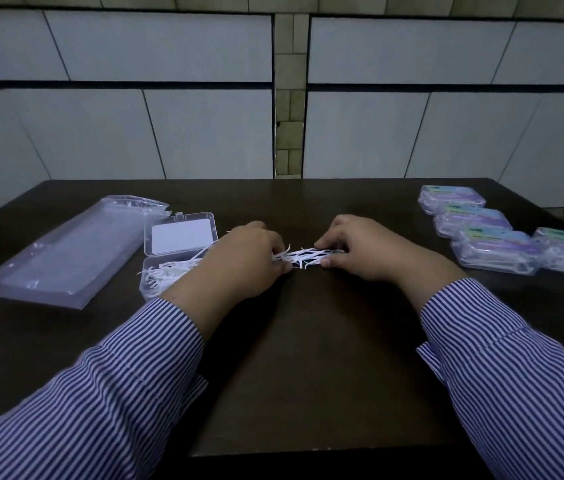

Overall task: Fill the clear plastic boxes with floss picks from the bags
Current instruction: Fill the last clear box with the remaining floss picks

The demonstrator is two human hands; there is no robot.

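Both hands, left (pixel 242 263) and right (pixel 360 251), grip a floss-pick bundle (pixel 308 258), apparently straightening it for the half-filled open box (pixel 169 271).

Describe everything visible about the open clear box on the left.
The open clear box is a small transparent plastic case, hinged, with its lid laid back flat toward the wall and a white card showing in it. Its base holds loose white floss picks, some poking over the rim. It sits on the dark table, beside empty bags; the left hand partly hides it.
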